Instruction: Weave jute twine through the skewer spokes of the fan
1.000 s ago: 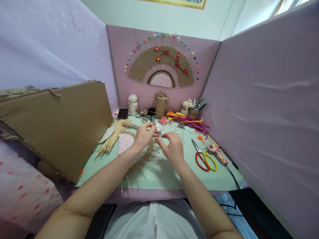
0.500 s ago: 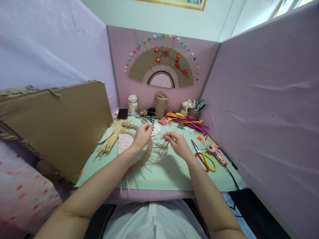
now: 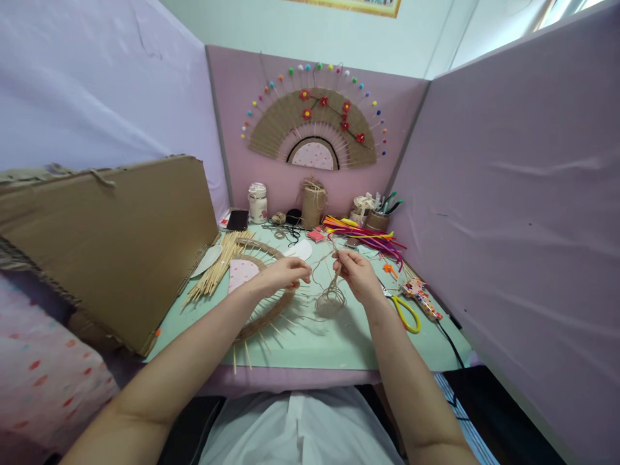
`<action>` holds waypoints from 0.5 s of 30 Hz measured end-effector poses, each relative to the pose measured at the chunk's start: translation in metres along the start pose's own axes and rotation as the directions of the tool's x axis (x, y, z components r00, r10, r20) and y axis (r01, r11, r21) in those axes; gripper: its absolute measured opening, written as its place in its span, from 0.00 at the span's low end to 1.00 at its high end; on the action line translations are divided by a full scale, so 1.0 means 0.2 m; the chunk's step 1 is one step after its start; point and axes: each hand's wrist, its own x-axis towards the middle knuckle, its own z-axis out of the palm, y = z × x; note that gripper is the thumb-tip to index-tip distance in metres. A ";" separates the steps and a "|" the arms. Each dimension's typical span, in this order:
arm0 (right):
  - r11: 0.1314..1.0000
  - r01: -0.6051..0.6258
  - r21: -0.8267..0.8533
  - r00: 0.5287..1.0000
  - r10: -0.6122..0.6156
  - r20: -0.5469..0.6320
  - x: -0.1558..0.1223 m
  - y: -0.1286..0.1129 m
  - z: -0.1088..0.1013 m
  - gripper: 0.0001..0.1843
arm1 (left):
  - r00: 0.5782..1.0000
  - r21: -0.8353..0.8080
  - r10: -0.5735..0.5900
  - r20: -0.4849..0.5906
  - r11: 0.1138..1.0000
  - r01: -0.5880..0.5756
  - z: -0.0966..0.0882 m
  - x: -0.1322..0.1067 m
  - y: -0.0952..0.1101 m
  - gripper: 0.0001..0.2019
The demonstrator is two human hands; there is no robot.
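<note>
A loose bundle of jute twine [image 3: 331,298] hangs from my right hand [image 3: 357,274], which pinches it between thumb and fingertips above the table. Thin strands loop up and left of those fingers. My left hand [image 3: 287,272] is held to the left with its fingers curled together; whatever may be in them is too small to make out. Beneath my left hand lies a half-made fan frame [image 3: 268,316], with twine-wrapped arcs and thin sticks radiating out. A half-round pink piece with dots [image 3: 241,274] sits at its centre, partly covered by my wrist.
Bamboo sticks [image 3: 216,274] lie left, beside a cardboard sheet [image 3: 111,245]. On the right are yellow-handled scissors [image 3: 407,314], a patterned glue gun [image 3: 422,299] and coloured pipe cleaners [image 3: 365,236]. A twine roll [image 3: 313,205] stands behind, below a finished fan [image 3: 290,119] on the board.
My left hand has moved right and down, and its fingers no longer pull a taut strand. My right hand has shifted slightly right; the twine bundle now hangs lower and looser.
</note>
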 end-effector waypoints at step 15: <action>0.995 0.071 -0.070 0.996 -0.074 -0.041 -0.01 -0.05 0.03 0.17 | 0.965 -0.047 0.207 -0.163 0.975 -0.217 0.12 0.07 0.05 0.13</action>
